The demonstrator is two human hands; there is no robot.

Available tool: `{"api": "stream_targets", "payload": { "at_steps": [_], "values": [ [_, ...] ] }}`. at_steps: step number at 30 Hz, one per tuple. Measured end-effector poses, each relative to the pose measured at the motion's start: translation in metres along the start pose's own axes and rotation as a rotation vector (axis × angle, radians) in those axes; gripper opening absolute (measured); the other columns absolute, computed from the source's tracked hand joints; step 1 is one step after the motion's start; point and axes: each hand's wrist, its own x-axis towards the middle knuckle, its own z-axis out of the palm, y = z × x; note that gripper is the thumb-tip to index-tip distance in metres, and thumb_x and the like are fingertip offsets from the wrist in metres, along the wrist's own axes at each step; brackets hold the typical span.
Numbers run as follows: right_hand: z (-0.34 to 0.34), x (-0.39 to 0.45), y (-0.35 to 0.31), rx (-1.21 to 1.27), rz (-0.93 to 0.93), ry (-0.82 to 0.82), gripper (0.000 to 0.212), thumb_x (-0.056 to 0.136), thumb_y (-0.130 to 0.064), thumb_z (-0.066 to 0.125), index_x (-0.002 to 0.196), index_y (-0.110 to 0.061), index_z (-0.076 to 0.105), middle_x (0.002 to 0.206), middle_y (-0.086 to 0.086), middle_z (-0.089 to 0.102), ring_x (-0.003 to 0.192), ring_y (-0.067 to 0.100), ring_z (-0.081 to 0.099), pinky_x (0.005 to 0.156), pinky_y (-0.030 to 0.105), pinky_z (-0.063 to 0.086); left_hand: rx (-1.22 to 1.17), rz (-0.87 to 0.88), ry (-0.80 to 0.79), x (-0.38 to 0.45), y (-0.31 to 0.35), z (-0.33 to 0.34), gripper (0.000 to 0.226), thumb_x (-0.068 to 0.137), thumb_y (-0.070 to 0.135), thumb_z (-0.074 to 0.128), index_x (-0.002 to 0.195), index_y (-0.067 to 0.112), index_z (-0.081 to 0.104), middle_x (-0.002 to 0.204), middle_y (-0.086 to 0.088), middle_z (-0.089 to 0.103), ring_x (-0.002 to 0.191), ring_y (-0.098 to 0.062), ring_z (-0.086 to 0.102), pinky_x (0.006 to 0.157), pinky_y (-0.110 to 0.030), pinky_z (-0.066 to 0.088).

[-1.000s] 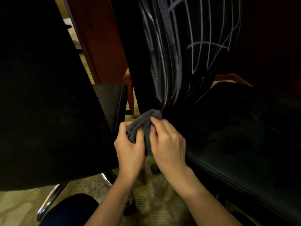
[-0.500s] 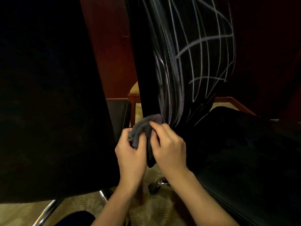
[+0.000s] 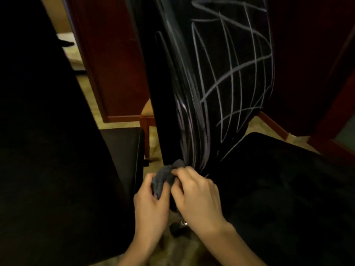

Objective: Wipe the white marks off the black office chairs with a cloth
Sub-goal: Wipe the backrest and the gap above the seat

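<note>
Both hands on one grey cloth here: my left hand and right hand each have a grip pinched onto it, bunched at the base of the chair back at 12 o'clock. White marks all over it, second black chair at 9 o'clock

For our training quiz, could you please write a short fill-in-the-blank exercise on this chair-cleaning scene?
1. Both hands grip a grey ____ at the bottom of the chair back.
2. The lines drawn on the chair back are ____ in colour.
3. The left hand and right hand are ____ the marks.

Missing words: cloth; white; below
</note>
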Motion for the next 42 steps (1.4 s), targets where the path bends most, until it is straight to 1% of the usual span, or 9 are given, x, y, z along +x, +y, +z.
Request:
{"api": "stream_targets", "payload": {
  "at_steps": [2, 6, 11, 20, 23, 28, 31, 36, 42],
  "values": [
    [-0.014, 0.014, -0.003, 0.097, 0.028, -0.015, 0.029, 0.093, -0.031, 0.044, 0.106, -0.020, 0.067, 0.095, -0.006, 0.066, 0.070, 0.016, 0.067, 0.056, 0.035, 0.056, -0.025, -0.048, 0.003, 0.008, 0.021, -0.006, 0.017, 0.093, 0.011, 0.066, 0.085, 0.026, 0.062, 0.079, 0.007, 0.064, 0.073, -0.004, 0.062, 0.062, -0.010, 0.042],
    [-0.052, 0.041, -0.018, 0.207, 0.055, -0.033, 0.023, 0.093, -0.026, 0.051, 0.105, -0.018, 0.070, 0.094, -0.009, 0.064, 0.070, 0.007, 0.062, 0.057, 0.026, 0.053, 0.007, -0.190, -0.091, 0.025, 0.060, -0.022, 0.009, 0.094, 0.026, 0.063, 0.097, 0.034, 0.062, 0.113, 0.016, 0.052, 0.106, 0.005, 0.053, 0.085, -0.009, 0.040],
    [-0.112, 0.087, -0.038, 0.359, 0.072, 0.018, 0.020, 0.095, -0.021, 0.055, 0.108, -0.014, 0.069, 0.095, -0.005, 0.065, 0.077, 0.006, 0.064, 0.063, 0.024, 0.054, -0.131, -0.302, 0.019, 0.043, 0.150, -0.040, 0.003, 0.093, 0.021, 0.063, 0.095, 0.021, 0.061, 0.088, 0.014, 0.066, 0.080, -0.002, 0.064, 0.066, -0.011, 0.047],
    [-0.219, 0.178, -0.053, 0.436, 0.150, -0.027, 0.027, 0.096, -0.018, 0.055, 0.122, -0.016, 0.064, 0.112, -0.005, 0.065, 0.109, 0.002, 0.061, 0.091, 0.016, 0.049, -0.146, -0.269, 0.134, 0.090, 0.288, -0.057, 0.010, 0.087, 0.033, 0.065, 0.095, 0.038, 0.066, 0.091, 0.005, 0.066, 0.086, -0.011, 0.065, 0.072, -0.023, 0.053],
    [-0.242, 0.205, -0.048, 0.488, 0.176, -0.065, 0.028, 0.096, -0.010, 0.059, 0.123, -0.016, 0.064, 0.113, -0.005, 0.065, 0.110, -0.002, 0.060, 0.090, 0.011, 0.046, -0.034, -0.192, 0.169, 0.111, 0.318, -0.056, 0.008, 0.088, 0.027, 0.065, 0.096, 0.024, 0.065, 0.095, 0.002, 0.059, 0.090, -0.011, 0.061, 0.075, -0.019, 0.048],
    [-0.256, 0.239, -0.037, 0.525, 0.158, -0.126, 0.028, 0.097, -0.010, 0.059, 0.124, -0.014, 0.065, 0.114, -0.003, 0.066, 0.106, 0.003, 0.061, 0.089, 0.011, 0.046, -0.080, -0.313, 0.322, 0.135, 0.343, -0.040, 0.006, 0.093, 0.021, 0.069, 0.091, 0.016, 0.066, 0.082, -0.003, 0.068, 0.077, -0.010, 0.064, 0.070, -0.026, 0.052],
    [-0.263, 0.249, -0.032, 0.564, 0.099, -0.180, 0.028, 0.096, -0.009, 0.060, 0.123, -0.013, 0.066, 0.115, -0.002, 0.066, 0.106, 0.008, 0.063, 0.091, 0.022, 0.051, -0.056, -0.430, 0.448, 0.135, 0.352, -0.026, 0.012, 0.094, 0.028, 0.069, 0.087, 0.019, 0.066, 0.079, 0.000, 0.069, 0.074, -0.007, 0.064, 0.067, -0.023, 0.053],
    [-0.268, 0.276, -0.020, 0.509, 0.102, -0.448, 0.035, 0.096, -0.017, 0.059, 0.130, -0.025, 0.063, 0.124, -0.006, 0.064, 0.114, 0.012, 0.060, 0.096, 0.038, 0.052, -0.002, -0.490, 0.561, 0.143, 0.359, -0.013, 0.012, 0.093, 0.030, 0.070, 0.088, 0.019, 0.070, 0.079, 0.004, 0.071, 0.072, -0.003, 0.066, 0.068, -0.021, 0.052],
    [-0.251, 0.321, -0.025, 0.345, -0.006, -0.552, 0.037, 0.097, -0.019, 0.056, 0.134, -0.025, 0.060, 0.115, -0.003, 0.063, 0.106, 0.019, 0.062, 0.091, 0.036, 0.051, 0.057, -0.645, 0.627, 0.176, 0.346, -0.016, 0.044, 0.085, 0.037, 0.075, 0.055, 0.013, 0.054, 0.052, 0.000, 0.050, 0.049, -0.011, 0.045, 0.055, -0.032, 0.042]
  ]
}}
